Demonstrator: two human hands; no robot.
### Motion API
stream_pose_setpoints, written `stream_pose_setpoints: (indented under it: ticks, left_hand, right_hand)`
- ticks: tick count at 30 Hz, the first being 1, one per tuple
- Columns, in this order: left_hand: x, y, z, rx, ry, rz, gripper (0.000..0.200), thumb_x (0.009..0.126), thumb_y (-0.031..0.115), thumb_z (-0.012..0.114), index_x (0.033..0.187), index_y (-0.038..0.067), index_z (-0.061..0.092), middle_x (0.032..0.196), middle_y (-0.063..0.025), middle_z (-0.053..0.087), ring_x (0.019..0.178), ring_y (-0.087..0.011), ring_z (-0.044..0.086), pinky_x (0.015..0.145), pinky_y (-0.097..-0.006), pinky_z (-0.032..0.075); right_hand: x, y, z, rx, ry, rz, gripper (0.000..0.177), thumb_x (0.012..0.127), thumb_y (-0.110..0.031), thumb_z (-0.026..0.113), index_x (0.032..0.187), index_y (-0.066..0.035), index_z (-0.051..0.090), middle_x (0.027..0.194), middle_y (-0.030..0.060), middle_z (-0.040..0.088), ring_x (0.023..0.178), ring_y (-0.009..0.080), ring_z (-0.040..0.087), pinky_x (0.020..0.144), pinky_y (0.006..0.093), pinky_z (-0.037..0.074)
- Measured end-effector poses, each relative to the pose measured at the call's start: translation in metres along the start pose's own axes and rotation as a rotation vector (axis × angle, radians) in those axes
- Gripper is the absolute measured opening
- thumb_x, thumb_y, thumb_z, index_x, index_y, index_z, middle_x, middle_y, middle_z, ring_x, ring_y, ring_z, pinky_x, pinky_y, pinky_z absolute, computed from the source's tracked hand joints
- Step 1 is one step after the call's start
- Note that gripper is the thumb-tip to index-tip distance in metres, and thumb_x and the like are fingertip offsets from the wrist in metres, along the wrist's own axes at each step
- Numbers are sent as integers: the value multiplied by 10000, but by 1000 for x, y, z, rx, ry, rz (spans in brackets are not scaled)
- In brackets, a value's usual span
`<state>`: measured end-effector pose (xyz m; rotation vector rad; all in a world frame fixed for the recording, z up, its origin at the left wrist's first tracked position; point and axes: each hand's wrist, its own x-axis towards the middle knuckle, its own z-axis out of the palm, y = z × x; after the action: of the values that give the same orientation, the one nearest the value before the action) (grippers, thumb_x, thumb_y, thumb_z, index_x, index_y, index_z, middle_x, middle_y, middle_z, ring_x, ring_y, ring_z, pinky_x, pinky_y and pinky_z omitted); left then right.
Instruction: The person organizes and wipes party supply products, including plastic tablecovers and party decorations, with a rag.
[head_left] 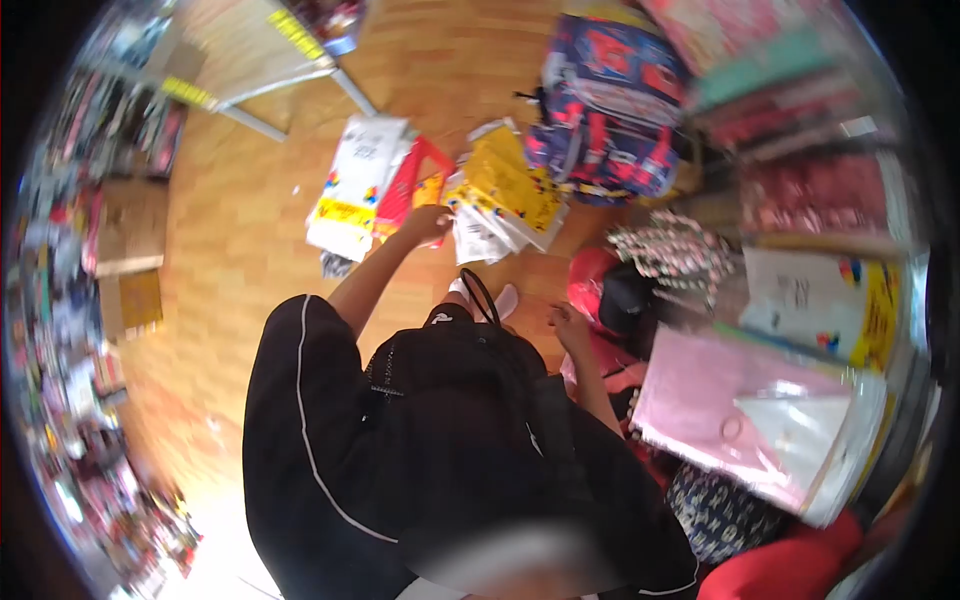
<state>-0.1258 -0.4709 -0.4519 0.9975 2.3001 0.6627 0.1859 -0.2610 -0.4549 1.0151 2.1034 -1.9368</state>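
Note:
My left hand (430,222) reaches low over the floor, its fingers closed between two groups of flat printed packets. What the fingers pinch, if anything, is too small to make out. Beside it on the left lie a white packet with a yellow band (350,190) and a red packet (405,185). To its right, yellow packets (505,175) overlap white ones (478,235). My right hand (568,325) hangs near my knee, fingers loosely bent and apart, with nothing visible in them. A red and black rounded item (600,290) is nearest to it.
A patterned blue and red backpack (612,105) stands beyond the packets. Stacked plastic-wrapped goods, including a pink package (720,410), line my right. Full shelves (60,300) and cardboard boxes (132,225) run along the left. A table with metal legs (250,60) is at upper left.

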Motion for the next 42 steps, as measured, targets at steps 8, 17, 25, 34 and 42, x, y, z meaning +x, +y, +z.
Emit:
stream_pose_setpoints:
  ticks: [8,17,25,34,42]
  left_hand:
    - [-183,-109,20,-103,284,-794,335,737,327,529,957,85,605,893,-141,619,856,-295,584,758,-387,455]
    - [-213,-187,15,-510,478,-1052,408,723,364,562,1015,78,584,980,-132,603,918,-282,573,800,-376,447]
    - [-176,-270,11,-671,414,-1218,579,695,385,581,1138,27,479,954,-171,597,901,-317,572,779,-380,449]
    - [-158,-312,52,-850,528,-1036,646,659,354,662,1129,15,375,953,-251,564,896,-373,553,779,-430,435]
    - [-170,-307,19,-870,476,-914,730,610,316,707,1208,85,357,1006,-193,558,926,-334,548,796,-377,436]
  right_hand:
    - [184,-65,72,-606,-302,-358,221,801,-205,563,872,4,575,674,13,559,597,94,527,543,243,432]
    - [213,-171,289,-978,-646,-475,215,748,-153,583,948,-76,579,916,170,595,856,283,583,728,345,457]
    - [275,-160,477,-1398,-868,-920,357,726,-111,563,1077,-92,503,1087,84,516,981,279,503,790,390,421]
    - [310,-123,575,-1450,-984,-1368,353,753,-144,510,1102,-93,493,1032,76,533,1018,270,470,832,419,383]
    - [313,-165,553,-1290,-1352,-1300,250,672,-85,573,915,-43,536,891,91,567,919,255,512,800,381,397]
